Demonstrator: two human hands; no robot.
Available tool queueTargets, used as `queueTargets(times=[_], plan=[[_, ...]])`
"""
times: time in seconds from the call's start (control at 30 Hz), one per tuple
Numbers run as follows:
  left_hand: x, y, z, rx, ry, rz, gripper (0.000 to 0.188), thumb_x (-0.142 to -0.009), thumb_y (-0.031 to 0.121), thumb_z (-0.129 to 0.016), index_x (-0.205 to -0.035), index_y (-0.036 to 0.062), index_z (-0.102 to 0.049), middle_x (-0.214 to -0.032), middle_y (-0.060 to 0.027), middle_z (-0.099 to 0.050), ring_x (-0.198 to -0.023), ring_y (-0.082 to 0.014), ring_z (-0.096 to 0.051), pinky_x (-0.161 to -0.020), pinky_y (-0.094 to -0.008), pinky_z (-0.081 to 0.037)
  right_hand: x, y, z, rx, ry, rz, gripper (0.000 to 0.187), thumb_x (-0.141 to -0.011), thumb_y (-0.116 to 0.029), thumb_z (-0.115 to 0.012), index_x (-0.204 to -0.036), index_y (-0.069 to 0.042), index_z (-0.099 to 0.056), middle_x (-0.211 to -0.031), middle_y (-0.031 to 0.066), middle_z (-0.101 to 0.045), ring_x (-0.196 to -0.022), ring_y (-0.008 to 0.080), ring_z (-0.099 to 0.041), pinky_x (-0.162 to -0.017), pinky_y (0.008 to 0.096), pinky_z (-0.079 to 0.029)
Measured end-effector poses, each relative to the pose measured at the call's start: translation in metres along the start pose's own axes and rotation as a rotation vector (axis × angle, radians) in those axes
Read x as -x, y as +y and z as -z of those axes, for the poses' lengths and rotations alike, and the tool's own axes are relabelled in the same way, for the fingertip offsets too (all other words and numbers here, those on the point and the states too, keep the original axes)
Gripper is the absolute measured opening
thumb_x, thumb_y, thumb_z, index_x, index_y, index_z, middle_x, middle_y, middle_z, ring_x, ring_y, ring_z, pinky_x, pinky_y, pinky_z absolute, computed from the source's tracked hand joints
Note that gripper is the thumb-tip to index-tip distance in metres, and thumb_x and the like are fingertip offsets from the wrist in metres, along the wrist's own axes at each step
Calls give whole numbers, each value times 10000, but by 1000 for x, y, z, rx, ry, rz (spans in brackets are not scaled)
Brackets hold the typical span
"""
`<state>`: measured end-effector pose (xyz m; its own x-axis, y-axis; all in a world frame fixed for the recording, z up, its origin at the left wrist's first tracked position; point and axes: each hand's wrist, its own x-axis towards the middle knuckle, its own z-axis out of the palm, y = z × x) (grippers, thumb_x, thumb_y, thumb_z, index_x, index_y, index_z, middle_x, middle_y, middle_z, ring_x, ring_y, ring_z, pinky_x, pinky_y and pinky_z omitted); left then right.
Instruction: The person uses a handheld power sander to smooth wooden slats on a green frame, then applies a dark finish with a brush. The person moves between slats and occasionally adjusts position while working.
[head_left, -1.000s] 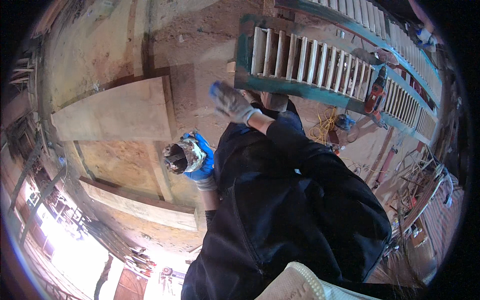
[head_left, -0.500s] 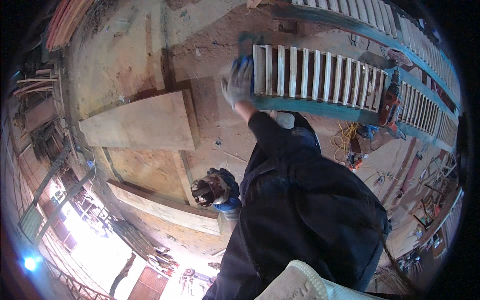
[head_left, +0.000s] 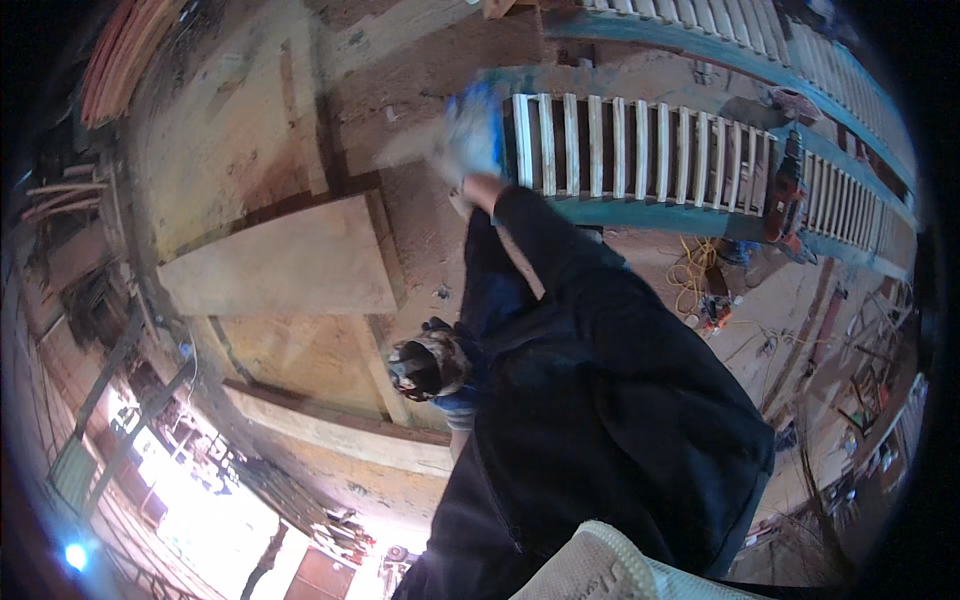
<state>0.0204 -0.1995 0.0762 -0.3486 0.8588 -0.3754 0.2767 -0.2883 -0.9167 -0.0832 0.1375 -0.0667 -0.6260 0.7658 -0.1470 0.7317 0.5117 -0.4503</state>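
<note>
Nearest the body, the gloved left hand (head_left: 461,388) is wrapped around a stained can (head_left: 440,362), mouth upward, probably against spilling, while the right arm stretches forward, its blurred right hand (head_left: 470,140), grip unclear, well apart beside a slatted frame (head_left: 640,214) bearing a drill (head_left: 787,200) farther right.

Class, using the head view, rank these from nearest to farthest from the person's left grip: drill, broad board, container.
1. Container: in the left grip.
2. Broad board: up and leftward.
3. Drill: right, on the slatted frame.
</note>
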Motion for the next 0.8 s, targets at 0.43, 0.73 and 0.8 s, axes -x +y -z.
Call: queueTargets(times=[0.43, 0.73, 0.8], plan=[[-202, -82, -235, 334, 467, 33, 506, -965, 344, -443, -1394, 78, -420, -1404, -112, -479, -1307, -260, -440, -1138, -434, -299, -30, 35, 27, 31, 421, -23, 558, -973, -197, -434, -1472, -22, -255, -1535, 165, -253, -1418, 322, -232, -1168, 445, -171], [-254, -37, -251, -1338, 848, -314, 370, -922, 348, -502, -1159, 72, -564, -1185, -111, -589, -1023, -282, -575, -992, -429, -431, 230, -55, -36, -151, 163, -731, 825, -898, -336, -579, -1447, 115, -159, -1496, 351, -163, -1412, 461, -160, -1163, 505, -149], [-273, -60, -212, -1811, 748, -64, 343, -925, 345, -502, -1094, 66, -607, -1134, -116, -610, -973, -271, -593, -967, -412, -448, 241, -58, -20, 57, 175, -712, 743, -894, -334, -570, -1420, 97, -269, -1472, 316, -269, -1388, 466, -230, -1152, 526, -167]])
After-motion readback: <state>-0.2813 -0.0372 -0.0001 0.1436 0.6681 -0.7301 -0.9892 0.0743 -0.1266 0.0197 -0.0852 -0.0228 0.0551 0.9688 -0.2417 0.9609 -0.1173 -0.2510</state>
